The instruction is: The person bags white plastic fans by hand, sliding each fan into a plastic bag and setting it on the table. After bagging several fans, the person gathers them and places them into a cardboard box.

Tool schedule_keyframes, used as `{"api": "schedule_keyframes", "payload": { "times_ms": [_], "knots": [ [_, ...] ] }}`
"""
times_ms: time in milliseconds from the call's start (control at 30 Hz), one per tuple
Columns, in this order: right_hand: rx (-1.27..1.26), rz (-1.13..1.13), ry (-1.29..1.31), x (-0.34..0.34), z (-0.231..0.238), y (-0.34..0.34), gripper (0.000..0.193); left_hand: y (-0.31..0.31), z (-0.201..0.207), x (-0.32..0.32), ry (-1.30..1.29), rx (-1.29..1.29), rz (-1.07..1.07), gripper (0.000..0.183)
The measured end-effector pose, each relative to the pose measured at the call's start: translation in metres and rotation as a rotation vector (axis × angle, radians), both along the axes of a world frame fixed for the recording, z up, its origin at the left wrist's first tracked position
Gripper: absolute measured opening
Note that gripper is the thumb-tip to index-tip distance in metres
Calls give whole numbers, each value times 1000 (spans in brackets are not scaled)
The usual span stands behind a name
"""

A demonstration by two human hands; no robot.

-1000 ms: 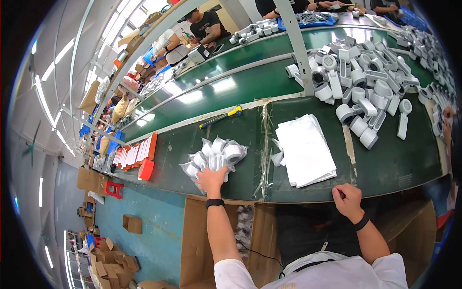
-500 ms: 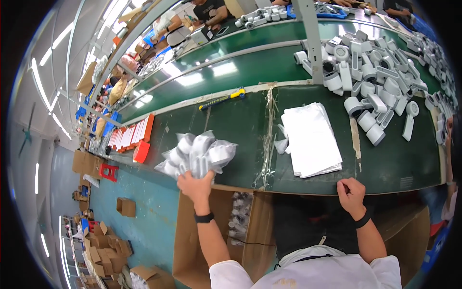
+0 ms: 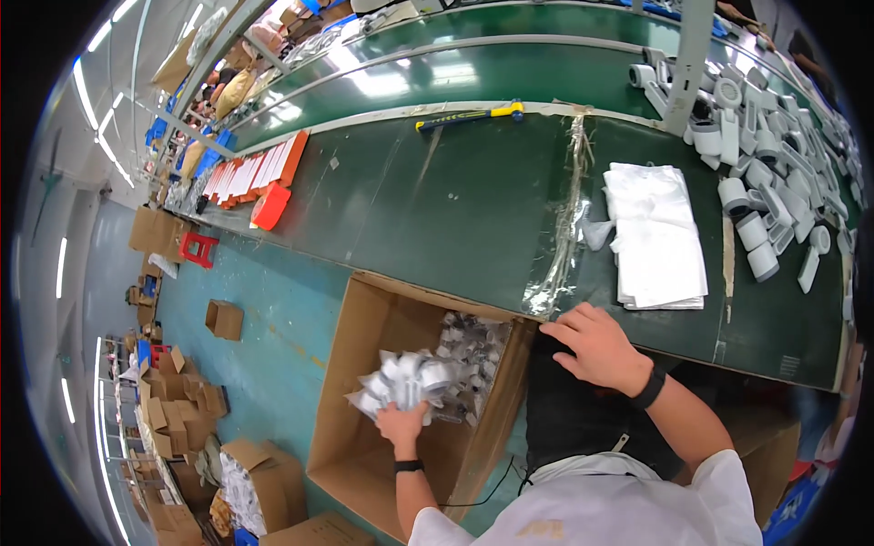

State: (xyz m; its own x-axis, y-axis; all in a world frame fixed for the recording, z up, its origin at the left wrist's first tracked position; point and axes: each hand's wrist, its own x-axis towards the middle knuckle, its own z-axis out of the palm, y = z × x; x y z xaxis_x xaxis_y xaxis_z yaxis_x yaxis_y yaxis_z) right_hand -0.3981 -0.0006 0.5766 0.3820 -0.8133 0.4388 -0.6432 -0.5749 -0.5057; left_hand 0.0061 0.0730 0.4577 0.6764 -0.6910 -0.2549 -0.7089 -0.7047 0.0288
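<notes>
My left hand is inside a large open cardboard box, closed on a bunch of bagged white devices in clear plastic. Beside the bunch, more plastic-bagged pieces lie in the box's right part; I cannot tell whether the two touch. At the table's front edge, near the box's corner, my right hand holds nothing, its fingers apart. Beyond it lies a stack of flat white plastic bags.
Loose white-and-grey devices with round heads and handles are piled at the table's right. A yellow-and-black hammer lies along the back edge. Orange-and-white strips and an orange tape roll sit left. A metal post rises behind.
My left hand has carried the bagged bunch from above the table down into the box. My right hand has moved left along the table edge and its fingers have opened. The view has shifted.
</notes>
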Motion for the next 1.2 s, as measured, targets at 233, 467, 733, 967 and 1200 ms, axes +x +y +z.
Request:
{"api": "schedule_keyframes", "payload": {
  "times_ms": [233, 467, 733, 967, 1200],
  "knots": [
    [31, -6, 63, 13, -21, -21, 28, -18, -108, -7, 173, 436, -97, 86],
    [68, -56, 104, 21, -18, -28, 28, -46, -187, -44, 289, 593, -58, 87],
    [69, -102, 197, 12, -28, -31, 31, -77, -304, -108, 383, 517, -73, 87],
    [63, -38, 123, 19, -19, -35, 33, -48, -445, -59, 972, 120, -434, 81],
    [30, -84, 118, 13, -20, -30, 33, -76, -286, -75, 1015, -52, -80, 35]
  ]
}}
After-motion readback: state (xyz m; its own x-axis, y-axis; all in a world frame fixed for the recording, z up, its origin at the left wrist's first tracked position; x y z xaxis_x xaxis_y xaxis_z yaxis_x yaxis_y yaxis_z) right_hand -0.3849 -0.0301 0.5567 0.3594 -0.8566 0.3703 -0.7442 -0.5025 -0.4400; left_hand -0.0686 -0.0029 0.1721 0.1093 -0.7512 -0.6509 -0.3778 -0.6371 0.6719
